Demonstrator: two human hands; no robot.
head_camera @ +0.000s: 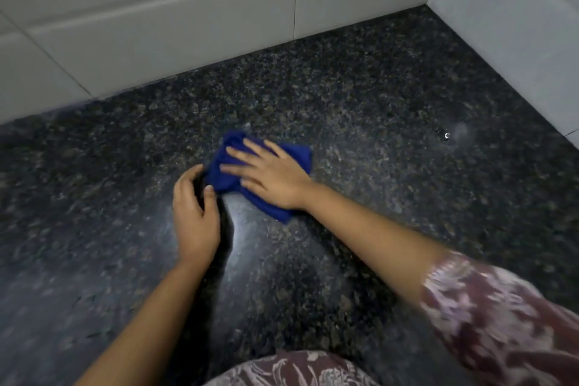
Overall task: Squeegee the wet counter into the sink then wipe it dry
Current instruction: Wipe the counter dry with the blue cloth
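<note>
- Near the middle of the counter point(376, 97), a blue cloth point(296, 155) is lying crumpled, well apart from both walls.
- The right hand point(275, 178) is pressing down on it with straight, spread fingers.
- The left hand point(194, 213) is curling at the cloth's left edge, thumb touching it; whether it is pinching the fabric, I cannot tell.
- The cloth is looking soft, light and floppy, so a flat palm over its middle is probably serving best.
- The dark speckled stone is gleaming, with droplets point(446, 135) sitting at the right; white tiled walls point(188, 25) are meeting in the far corner.
</note>
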